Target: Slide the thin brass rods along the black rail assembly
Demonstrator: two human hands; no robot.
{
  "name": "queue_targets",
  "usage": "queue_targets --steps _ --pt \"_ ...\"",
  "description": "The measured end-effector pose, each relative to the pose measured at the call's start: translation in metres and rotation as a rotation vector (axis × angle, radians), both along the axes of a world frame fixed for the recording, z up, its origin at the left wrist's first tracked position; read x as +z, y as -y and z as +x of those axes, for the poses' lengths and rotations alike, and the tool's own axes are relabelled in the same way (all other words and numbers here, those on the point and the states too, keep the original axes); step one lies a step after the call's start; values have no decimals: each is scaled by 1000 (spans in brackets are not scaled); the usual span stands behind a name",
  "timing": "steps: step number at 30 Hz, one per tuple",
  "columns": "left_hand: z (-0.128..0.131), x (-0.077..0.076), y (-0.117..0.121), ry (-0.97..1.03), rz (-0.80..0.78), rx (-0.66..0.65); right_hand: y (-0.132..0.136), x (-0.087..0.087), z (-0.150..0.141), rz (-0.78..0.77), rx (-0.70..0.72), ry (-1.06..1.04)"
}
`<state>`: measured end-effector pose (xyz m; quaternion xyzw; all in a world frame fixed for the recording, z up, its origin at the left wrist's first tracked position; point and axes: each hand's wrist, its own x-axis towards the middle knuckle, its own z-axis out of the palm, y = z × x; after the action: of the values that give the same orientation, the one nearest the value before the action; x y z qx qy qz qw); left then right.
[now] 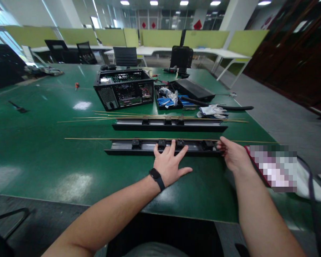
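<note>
The left hand, grip spread, lies over the near black rail on the table; the right hand, fingertips bunched at its right end, pinches something indiscernible, if anything. Beyond lie a thin rod and a computer case.

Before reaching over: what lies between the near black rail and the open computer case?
Head view: the far black rail and several thin golden rods; another rod runs along the far edge of the near rail.

Nearer long black metal-looking channel: matt outside, smooth grey inside. Under it, glossy green tabletop. Beyond it, crumpled white cloth glove, matt.
</note>
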<state>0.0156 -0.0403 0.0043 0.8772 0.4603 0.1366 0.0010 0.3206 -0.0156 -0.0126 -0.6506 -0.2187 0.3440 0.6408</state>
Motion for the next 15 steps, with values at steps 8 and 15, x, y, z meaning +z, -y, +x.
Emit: queue_targets --steps 8,15 --pt "1 2 0 -6 -8 2 1 -2 -1 -36 42 72" --pt "1 -1 0 1 3 3 0 -5 0 -24 53 75"
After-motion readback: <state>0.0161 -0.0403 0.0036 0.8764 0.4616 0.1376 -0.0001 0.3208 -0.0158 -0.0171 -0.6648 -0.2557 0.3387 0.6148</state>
